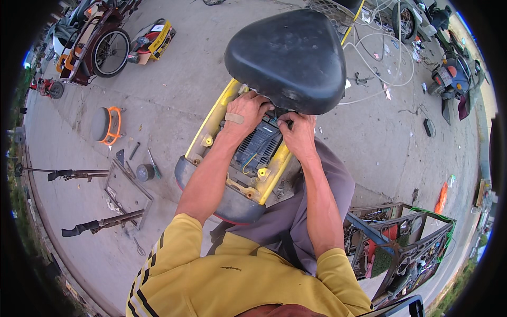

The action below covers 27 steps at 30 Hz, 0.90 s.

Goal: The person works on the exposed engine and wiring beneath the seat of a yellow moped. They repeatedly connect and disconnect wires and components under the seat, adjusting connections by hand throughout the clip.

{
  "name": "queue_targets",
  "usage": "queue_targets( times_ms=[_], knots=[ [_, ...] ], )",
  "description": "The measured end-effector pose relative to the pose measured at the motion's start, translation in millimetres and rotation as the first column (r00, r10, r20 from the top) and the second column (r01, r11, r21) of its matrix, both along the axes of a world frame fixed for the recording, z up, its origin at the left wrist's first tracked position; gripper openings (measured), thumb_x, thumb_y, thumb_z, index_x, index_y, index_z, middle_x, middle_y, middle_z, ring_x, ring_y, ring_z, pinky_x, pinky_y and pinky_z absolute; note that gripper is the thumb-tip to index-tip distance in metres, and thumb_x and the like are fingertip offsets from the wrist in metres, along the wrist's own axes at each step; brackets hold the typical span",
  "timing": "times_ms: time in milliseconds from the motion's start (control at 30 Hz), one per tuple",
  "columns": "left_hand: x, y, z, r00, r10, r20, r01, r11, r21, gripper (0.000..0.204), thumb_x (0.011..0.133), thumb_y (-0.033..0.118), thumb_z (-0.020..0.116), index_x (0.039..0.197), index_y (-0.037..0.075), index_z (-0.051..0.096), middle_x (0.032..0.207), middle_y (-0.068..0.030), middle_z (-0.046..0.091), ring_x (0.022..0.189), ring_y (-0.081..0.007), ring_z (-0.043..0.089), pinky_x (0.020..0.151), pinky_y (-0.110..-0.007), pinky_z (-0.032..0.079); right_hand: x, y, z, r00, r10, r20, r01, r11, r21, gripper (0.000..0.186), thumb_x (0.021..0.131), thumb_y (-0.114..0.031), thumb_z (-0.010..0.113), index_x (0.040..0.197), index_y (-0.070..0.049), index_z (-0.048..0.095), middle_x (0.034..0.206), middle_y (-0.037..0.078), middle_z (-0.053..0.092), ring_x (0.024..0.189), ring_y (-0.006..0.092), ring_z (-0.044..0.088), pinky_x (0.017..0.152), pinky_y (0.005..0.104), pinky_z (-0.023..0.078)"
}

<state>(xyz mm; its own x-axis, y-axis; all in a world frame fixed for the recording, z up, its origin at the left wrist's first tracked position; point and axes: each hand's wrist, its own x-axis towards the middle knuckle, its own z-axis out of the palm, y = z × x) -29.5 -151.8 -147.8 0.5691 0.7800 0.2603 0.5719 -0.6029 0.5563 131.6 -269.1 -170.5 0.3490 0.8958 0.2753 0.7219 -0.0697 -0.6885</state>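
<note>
A large black seat [288,58] covers the far end of a scooter's yellow frame [277,171] in front of me. Just under its near edge, my left hand [248,112] is closed, fingers curled in and the tips partly hidden. My right hand [299,133] is beside it, thumb and forefinger pinched together near thin wires. What either hand holds is too small or hidden to make out. Below them, between the yellow rails, lies a black finned box [260,142]. A thin yellow wire [249,162] loops over its near end. A dark plastic tail cover [232,203] closes the near end.
At left lie a metal frame stand [147,211], a dark round can [145,172] and an orange-legged stool [112,127]. A tool cart [417,244] stands close at lower right. Pale hose [388,83] loops across the ground beyond the seat. Another scooter [454,76] stands far right.
</note>
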Motion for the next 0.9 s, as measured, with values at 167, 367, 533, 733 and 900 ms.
queue_targets(
  times_ms=[167, 367, 533, 733, 900],
  knots=[
    [-1, 1, -2, 1.0, -0.007, 0.023, 0.007, 1.0, 0.018, 0.021, 0.091, 0.024, 0.082, 0.104, 0.008, 0.085, 0.1, -0.0149, 0.078, 0.092, -0.0375, 0.076, 0.083, -0.049, 0.06, -1, 1, -5, 1.0, 0.0, 0.022, 0.0, 1.0, -0.007, 0.01, 0.085, -0.016, 0.078, 0.089, -0.007, 0.081, 0.115, 0.014, 0.071, 0.127, 0.0364, 0.057, 0.116, 0.054, 0.034],
    [-1, 0, -1, 1.0, 0.005, -0.001, -0.005, 1.0, -0.005, 0.021, 0.091, 0.023, 0.082, 0.104, 0.007, 0.085, 0.101, -0.0151, 0.078, 0.093, -0.038, 0.076, 0.083, -0.049, 0.06, -2, 2, -5, 0.999, -0.019, 0.039, 0.02, 1.0, -0.022, 0.01, 0.086, -0.016, 0.077, 0.089, -0.006, 0.08, 0.115, 0.014, 0.07, 0.128, 0.0366, 0.057, 0.117, 0.0547, 0.033],
    [-1, 1, 0, 1.0, 0.006, 0.011, -0.006, 1.0, -0.029, 0.022, 0.091, 0.023, 0.082, 0.105, 0.007, 0.085, 0.103, -0.0159, 0.078, 0.094, -0.0389, 0.075, 0.084, -0.05, 0.06, -3, 1, -1, 1.0, -0.027, 0.006, 0.027, 1.0, 0.006, 0.011, 0.085, -0.016, 0.079, 0.09, -0.007, 0.081, 0.115, 0.014, 0.07, 0.128, 0.0361, 0.057, 0.118, 0.0541, 0.033],
    [-1, 0, 1, 1.0, 0.017, 0.011, -0.017, 0.999, -0.042, 0.022, 0.092, 0.023, 0.082, 0.106, 0.006, 0.085, 0.104, -0.0166, 0.078, 0.094, -0.0396, 0.075, 0.084, -0.05, 0.059, -4, 2, 2, 0.999, -0.04, -0.008, 0.04, 0.999, -0.016, 0.011, 0.081, -0.018, 0.082, 0.088, -0.008, 0.082, 0.112, 0.013, 0.072, 0.125, 0.0349, 0.059, 0.117, 0.053, 0.034],
    [-1, 0, 1, 1.0, 0.021, 0.019, -0.02, 0.999, -0.044, 0.022, 0.091, 0.023, 0.082, 0.106, 0.006, 0.085, 0.105, -0.0167, 0.078, 0.094, -0.0396, 0.076, 0.084, -0.05, 0.06, -6, 4, 1, 0.998, -0.067, 0.006, 0.067, 0.998, -0.001, 0.011, 0.081, -0.017, 0.081, 0.086, -0.008, 0.082, 0.11, 0.014, 0.073, 0.124, 0.0351, 0.06, 0.117, 0.0535, 0.035]
  ],
)
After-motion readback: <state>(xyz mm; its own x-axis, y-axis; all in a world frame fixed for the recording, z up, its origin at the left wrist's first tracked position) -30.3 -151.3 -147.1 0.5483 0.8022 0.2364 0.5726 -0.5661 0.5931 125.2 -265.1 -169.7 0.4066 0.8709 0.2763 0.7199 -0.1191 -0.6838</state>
